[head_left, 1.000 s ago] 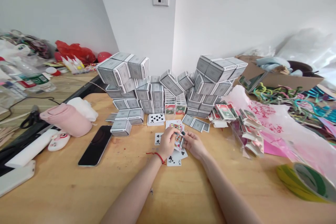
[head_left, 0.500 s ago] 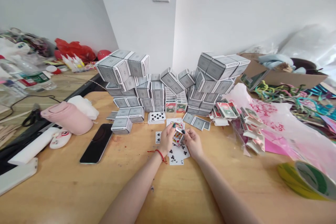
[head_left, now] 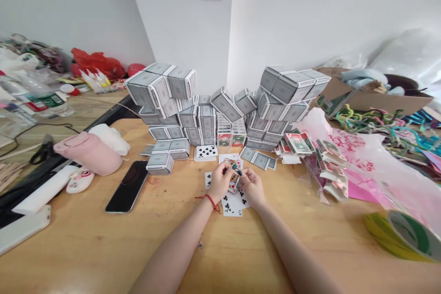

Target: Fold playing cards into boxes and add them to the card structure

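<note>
Above the middle of the table, my left hand (head_left: 220, 183) and my right hand (head_left: 252, 186) come together over a face playing card (head_left: 234, 183). The fingertips of both pinch its upper edge. Under them lie loose face-up club cards (head_left: 232, 206), and a partly covered spade card (head_left: 208, 180) shows beside my left wrist. Just beyond is a small pile of cards with a spade card on top (head_left: 206, 151). Behind my hands stand blocks of folded grey-backed cards, stacked high at left (head_left: 146, 89) and right (head_left: 285, 85). Fingers hide part of the held card.
A black phone (head_left: 127, 187) and a pink cylindrical object (head_left: 87, 154) lie to the left. Red-and-green card boxes (head_left: 296, 143), pink-printed plastic (head_left: 361, 149) and a roll of yellow-green tape (head_left: 403, 236) are on the right. Several grey-backed cards (head_left: 257, 158) lie face down nearby.
My left fingertips have shifted slightly right along the card's upper edge, nearer to my right fingertips. The view has moved a little; the stacks look unchanged.
</note>
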A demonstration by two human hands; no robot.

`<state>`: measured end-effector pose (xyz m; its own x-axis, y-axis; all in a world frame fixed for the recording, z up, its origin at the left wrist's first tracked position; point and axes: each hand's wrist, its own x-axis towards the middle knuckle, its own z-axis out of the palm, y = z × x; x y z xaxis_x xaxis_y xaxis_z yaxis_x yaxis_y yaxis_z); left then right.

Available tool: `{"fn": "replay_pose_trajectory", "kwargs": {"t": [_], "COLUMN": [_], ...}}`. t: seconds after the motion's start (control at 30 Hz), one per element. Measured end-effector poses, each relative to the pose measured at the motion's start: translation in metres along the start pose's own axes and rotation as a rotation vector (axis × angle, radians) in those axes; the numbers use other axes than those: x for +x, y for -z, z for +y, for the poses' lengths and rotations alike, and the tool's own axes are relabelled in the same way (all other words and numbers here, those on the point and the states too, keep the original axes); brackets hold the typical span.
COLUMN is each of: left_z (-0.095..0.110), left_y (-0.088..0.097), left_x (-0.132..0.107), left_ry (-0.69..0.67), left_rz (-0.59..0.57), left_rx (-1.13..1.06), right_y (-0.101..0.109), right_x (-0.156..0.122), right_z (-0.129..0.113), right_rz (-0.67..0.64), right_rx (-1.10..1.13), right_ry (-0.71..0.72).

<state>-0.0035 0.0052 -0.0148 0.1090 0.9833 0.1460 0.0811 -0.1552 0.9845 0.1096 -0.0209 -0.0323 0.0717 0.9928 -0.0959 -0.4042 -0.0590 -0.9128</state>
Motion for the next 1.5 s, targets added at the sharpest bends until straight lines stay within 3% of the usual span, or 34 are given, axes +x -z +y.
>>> {"fn": "replay_pose_trajectory", "kwargs": {"t": [0.2,0.53,0.67,0.83,1.1,1.37,1.5], "left_z": [0.001,0.005,0.003,0.001,0.001,0.005,0.006], "left_y": [0.002,0.008,0.007,0.007,0.011,0.010,0.010], "left_x": [0.002,-0.004,-0.004,-0.002,0.003,0.001,0.000], "left_ry": [-0.055,-0.293,-0.326,-0.253,-0.138,-0.197,-0.201], "left_rz": [0.023,0.046,0.042,0.085,0.082,0.014,0.006], "left_rx": [0.108,0.470,0.537,0.492,0.291,0.282,0.265], "right_y": [-0.002,-0.006,-0.005,-0.004,-0.005,0.000,0.001], "right_x": [0.000,-0.003,-0.003,-0.002,-0.005,-0.002,-0.001], "right_z": [-0.004,-0.010,-0.013,-0.014,-0.017,-0.009,-0.009], "right_rz": [-0.023,-0.006,-0.041,-0.064,-0.169,-0.032,-0.037], "right_rx": [0.038,-0.213,-0.249,-0.250,-0.047,-0.258,-0.305], "right_ry": [-0.038,0.004,-0.009,-0.018,-0.116,0.112,0.139]}}
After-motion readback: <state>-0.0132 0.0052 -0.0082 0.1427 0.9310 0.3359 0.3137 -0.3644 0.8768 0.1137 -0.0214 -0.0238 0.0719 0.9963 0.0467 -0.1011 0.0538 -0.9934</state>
